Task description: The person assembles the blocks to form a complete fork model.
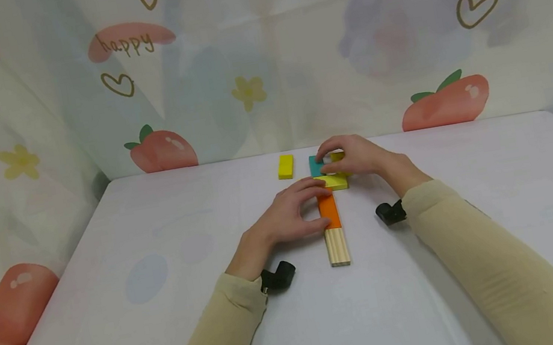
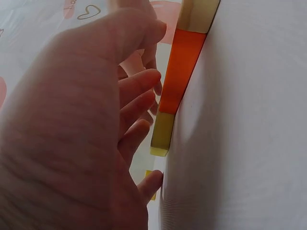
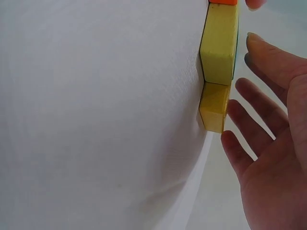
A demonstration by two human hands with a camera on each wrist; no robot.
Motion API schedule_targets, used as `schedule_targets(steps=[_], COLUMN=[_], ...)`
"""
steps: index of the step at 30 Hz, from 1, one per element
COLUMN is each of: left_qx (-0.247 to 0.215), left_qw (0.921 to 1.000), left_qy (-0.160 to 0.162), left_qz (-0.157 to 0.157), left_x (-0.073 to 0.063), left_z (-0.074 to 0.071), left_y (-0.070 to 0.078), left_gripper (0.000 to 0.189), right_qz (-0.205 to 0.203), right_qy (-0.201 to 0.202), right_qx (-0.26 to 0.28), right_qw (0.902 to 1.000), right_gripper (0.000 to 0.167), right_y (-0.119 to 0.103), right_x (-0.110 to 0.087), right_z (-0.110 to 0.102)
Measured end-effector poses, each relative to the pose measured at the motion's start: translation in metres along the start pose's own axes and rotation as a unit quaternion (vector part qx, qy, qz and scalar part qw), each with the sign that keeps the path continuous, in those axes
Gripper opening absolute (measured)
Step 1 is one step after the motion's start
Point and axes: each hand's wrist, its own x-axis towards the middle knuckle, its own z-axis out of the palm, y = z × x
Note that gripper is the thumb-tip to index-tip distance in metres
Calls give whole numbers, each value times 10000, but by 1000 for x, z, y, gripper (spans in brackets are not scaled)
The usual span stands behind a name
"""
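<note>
Small wooden blocks form a row on the table. A plain wood block (image 1: 337,248) is nearest me, then an orange block (image 1: 329,215), then a yellow-green block (image 1: 335,182) lying crosswise. Beyond that lie a teal block (image 1: 314,166) and a yellow block (image 3: 214,105), the latter partly hidden by my right hand in the head view. My left hand (image 1: 294,212) hovers along the row's left side, thumb near the orange block and fingertips over the yellow-green block's left end. The right hand (image 1: 356,156) arches over the yellow block, its fingertips beside the teal one, fingers loosely bent.
Apart from the row, another yellow block (image 1: 285,167) lies to its left near the table's back edge. A white cloth covers the table (image 1: 386,300). Behind it hangs a printed curtain (image 1: 277,44). Black wrist cameras (image 1: 279,277) jut from both sleeves.
</note>
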Motion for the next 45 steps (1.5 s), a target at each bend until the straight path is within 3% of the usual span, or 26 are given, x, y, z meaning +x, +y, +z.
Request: schedule_targets(steps=[15,27,45], left_qx=[-166,-238,-362], left_qw=[9995,9983,9951], left_qy=[185,481,747], left_qz=[-204,-213,-533], left_x=[1,-3,-3], left_z=[0,-11,-27], left_y=[1,3,-7], left_gripper=[48,54,57], right_qz=[49,-30,-9], right_qy=[260,482,464], right_qx=[-66,-132,-171], right_qw=[9996,9987,9988], right_gripper=[41,49,55], right_y=[1,-4,-15], right_x=[-19,-32,-40], right_z=[-6,-7,2])
